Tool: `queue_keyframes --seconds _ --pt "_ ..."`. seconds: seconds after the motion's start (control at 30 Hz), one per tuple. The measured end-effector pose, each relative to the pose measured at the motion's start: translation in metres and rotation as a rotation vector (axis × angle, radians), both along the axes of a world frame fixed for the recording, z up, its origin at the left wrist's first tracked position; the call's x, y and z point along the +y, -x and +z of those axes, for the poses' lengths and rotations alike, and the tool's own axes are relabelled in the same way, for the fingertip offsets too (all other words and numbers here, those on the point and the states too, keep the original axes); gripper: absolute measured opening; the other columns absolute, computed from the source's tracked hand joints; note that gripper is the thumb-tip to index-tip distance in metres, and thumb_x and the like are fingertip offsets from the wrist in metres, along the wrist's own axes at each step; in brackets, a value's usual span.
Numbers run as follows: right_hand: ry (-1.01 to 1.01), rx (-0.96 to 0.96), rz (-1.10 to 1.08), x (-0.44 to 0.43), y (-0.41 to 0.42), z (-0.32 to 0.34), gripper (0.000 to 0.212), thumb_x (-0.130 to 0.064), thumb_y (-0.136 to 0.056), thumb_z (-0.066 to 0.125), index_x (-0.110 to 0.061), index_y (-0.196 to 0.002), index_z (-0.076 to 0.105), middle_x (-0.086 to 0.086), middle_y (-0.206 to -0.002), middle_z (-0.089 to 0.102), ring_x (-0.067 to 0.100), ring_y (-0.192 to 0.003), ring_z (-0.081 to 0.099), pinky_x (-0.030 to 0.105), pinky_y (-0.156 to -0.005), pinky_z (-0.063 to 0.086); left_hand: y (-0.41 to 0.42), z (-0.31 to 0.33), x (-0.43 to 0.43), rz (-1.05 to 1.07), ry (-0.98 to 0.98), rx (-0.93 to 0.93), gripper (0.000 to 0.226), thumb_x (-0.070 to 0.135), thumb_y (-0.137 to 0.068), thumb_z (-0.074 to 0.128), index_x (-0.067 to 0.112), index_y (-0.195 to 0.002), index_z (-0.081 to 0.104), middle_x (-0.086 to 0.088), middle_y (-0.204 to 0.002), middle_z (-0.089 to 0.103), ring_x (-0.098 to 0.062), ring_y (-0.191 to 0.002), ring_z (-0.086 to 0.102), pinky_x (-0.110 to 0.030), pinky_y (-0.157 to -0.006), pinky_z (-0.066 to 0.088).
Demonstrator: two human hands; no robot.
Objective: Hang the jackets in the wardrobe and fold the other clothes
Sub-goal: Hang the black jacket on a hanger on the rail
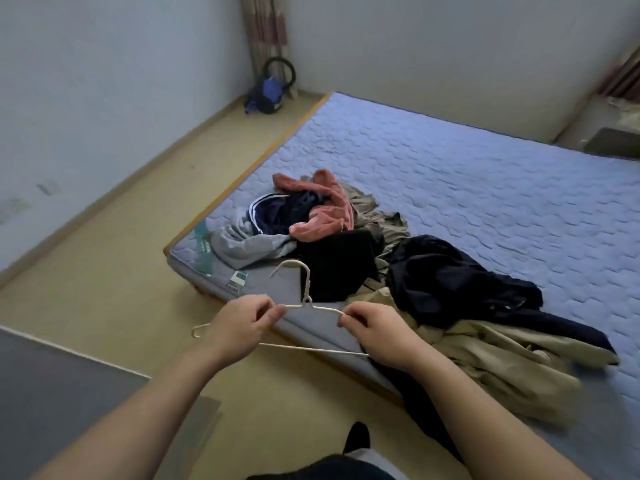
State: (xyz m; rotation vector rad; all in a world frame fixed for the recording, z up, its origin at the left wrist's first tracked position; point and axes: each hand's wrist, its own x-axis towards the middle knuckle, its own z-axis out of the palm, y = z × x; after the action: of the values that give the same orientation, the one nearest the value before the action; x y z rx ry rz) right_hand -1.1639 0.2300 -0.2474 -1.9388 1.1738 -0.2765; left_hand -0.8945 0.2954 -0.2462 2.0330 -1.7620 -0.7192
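I hold a white wire hanger [306,299] in front of me over the near corner of the bed. My left hand [239,327] pinches its left shoulder and my right hand [377,332] pinches its right shoulder. Behind the hanger a heap of clothes lies on the blue quilted mattress [467,168]: a beige jacket [502,358], a dark navy jacket [450,282], a black garment [336,265], a pink top [325,209], a grey piece [242,244] and a navy piece with white stripes [277,213].
A blue vacuum cleaner [268,91] stands in the far corner by a curtain [265,36]. Tan floor [104,271] runs along the bed's left side. A grey surface [52,386] lies at lower left. My foot in a dark sock [356,438] shows below.
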Motion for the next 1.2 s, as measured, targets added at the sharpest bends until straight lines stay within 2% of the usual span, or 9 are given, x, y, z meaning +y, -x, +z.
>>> queue_keyframes --seconds 0.1,0.3,0.43,0.53,0.63,0.7,0.83,1.03,1.2 --pt "-0.022 -0.021 -0.097 -0.015 0.034 -0.007 0.019 -0.038 -0.098 0.06 -0.039 -0.08 0.062 -0.032 -0.077 0.062 -0.006 -0.072 0.057 0.011 -0.06 0.042 0.031 0.004 -0.041 -0.102 0.047 -0.064 0.037 0.048 -0.1 0.054 0.032 -0.067 0.05 0.007 -0.068 0.054 -0.003 -0.068 0.05 -0.033 -0.061 0.034" --pt "-0.19 -0.149 -0.27 -0.025 0.072 -0.024 0.028 -0.06 -0.085 0.065 -0.032 -0.082 0.064 -0.018 -0.072 0.065 -0.002 -0.065 0.061 0.013 -0.06 0.045 0.115 0.001 -0.1 -0.357 0.081 -0.037 0.022 0.048 -0.092 0.068 0.027 -0.086 0.067 0.014 -0.073 0.059 -0.001 -0.071 0.055 -0.021 -0.061 0.038" --pt "-0.209 -0.082 -0.492 -0.027 0.089 -0.046 0.044 -0.052 -0.098 0.055 -0.024 -0.064 0.059 -0.018 -0.058 0.059 -0.004 -0.057 0.053 0.012 -0.056 0.039 0.156 -0.012 -0.126 -0.506 0.076 0.0 0.024 0.041 -0.09 0.073 0.019 -0.098 0.068 0.009 -0.087 0.065 -0.006 -0.083 0.058 -0.027 -0.075 0.049" --pt "-0.291 -0.058 -0.671 -0.026 0.103 -0.064 0.046 -0.046 -0.103 0.048 -0.025 -0.062 0.054 -0.008 -0.063 0.058 0.002 -0.063 0.053 0.015 -0.057 0.037 0.172 -0.027 -0.15 -0.571 0.126 0.01 0.021 0.025 -0.091 0.074 0.012 -0.106 0.069 0.001 -0.102 0.065 -0.015 -0.099 0.059 -0.033 -0.09 0.05" --pt "-0.338 -0.052 -0.894 -0.032 0.109 -0.075 0.048 -0.041 -0.105 0.047 -0.022 -0.06 0.049 -0.007 -0.064 0.054 0.014 -0.069 0.052 0.031 -0.065 0.033 0.18 -0.052 -0.175 -0.474 0.168 0.087 0.012 0.015 -0.091 0.072 0.011 -0.102 0.068 -0.001 -0.102 0.064 -0.018 -0.099 0.059 -0.035 -0.092 0.049" --pt "-0.366 -0.128 -1.048 -0.038 0.111 -0.08 0.049 -0.04 -0.104 0.049 -0.02 -0.059 0.043 -0.008 -0.057 0.049 0.016 -0.065 0.049 0.031 -0.068 0.033 0.182 -0.075 -0.194 -0.376 0.085 0.165 0.009 0.013 -0.092 0.069 0.014 -0.1 0.067 0.002 -0.1 0.062 -0.015 -0.096 0.06 -0.036 -0.089 0.052" --pt "-0.383 -0.343 -1.264 -0.044 0.114 -0.093 0.051 -0.052 -0.1 0.054 -0.027 -0.059 0.037 -0.009 -0.052 0.039 0.008 -0.05 0.04 0.027 -0.058 0.039 0.186 -0.137 -0.227 -0.287 -0.206 0.218 0.008 0.014 -0.093 0.064 0.02 -0.098 0.064 0.003 -0.099 0.06 -0.012 -0.089 0.061 -0.038 -0.083 0.056" --pt "-0.437 -0.324 -1.575 -0.055 0.129 -0.123 0.053 -0.059 -0.102 0.04 -0.02 -0.066 0.046 -0.008 -0.051 0.049 0.017 -0.056 0.05 0.042 -0.067 0.047 0.215 -0.222 -0.273 -0.286 -0.516 0.168 0.013 0.023 -0.095 0.059 0.022 -0.108 0.061 0.008 -0.097 0.063 -0.013 -0.09 0.063 -0.026 -0.066 0.052" --pt "-0.422 -0.359 -1.657 -0.059 0.145 -0.141 0.05 -0.061 -0.103 0.035 -0.016 -0.086 0.051 -0.008 -0.055 0.051 0.017 -0.059 0.052 0.043 -0.069 0.051 0.262 -0.27 -0.299 -0.367 -0.589 0.057 0.018 0.025 -0.095 0.057 0.022 -0.112 0.062 0.0 -0.112 0.067 -0.018 -0.095 0.058 -0.029 -0.081 0.045"
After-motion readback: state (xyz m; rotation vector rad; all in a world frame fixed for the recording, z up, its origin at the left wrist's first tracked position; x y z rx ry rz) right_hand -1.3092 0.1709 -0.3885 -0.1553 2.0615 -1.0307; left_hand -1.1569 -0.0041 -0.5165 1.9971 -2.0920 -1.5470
